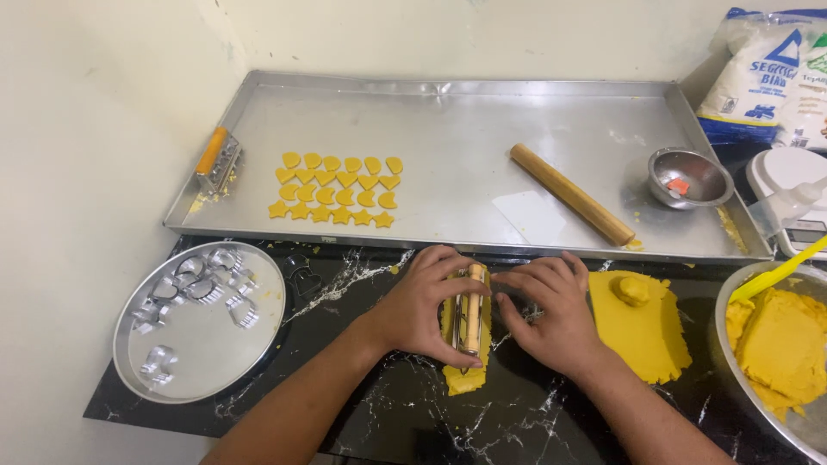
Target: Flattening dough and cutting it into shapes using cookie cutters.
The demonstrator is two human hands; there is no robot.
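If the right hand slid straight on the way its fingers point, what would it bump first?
The right hand points left, so it would probably first meet the metal roller cutter on the yellow dough strip, which the left hand holds.

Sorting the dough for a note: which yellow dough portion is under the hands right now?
The narrow strip beneath the metal cutter, gripped by the left hand; the others lie untouched.
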